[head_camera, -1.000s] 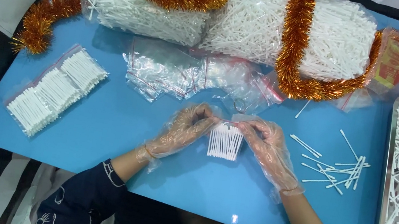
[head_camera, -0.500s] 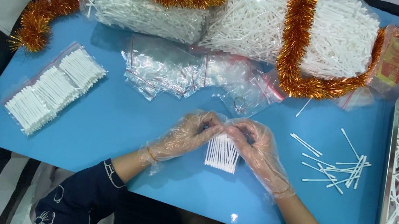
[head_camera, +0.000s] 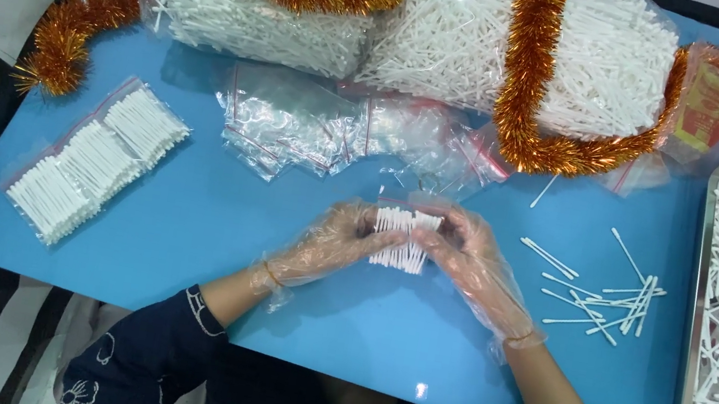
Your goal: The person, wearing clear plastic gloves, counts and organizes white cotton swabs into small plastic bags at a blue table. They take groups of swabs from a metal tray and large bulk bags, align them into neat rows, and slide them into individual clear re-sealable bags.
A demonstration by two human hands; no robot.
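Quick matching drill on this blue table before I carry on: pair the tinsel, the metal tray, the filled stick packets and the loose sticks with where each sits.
Things:
1. orange tinsel
2. metal tray
3. filled stick packets
4. loose sticks

Places:
A. at the table's left
B. just right of the right hand
C. draped over the big bags at the far edge
D. at the right edge

Pairs: 1-C, 2-D, 3-A, 4-B
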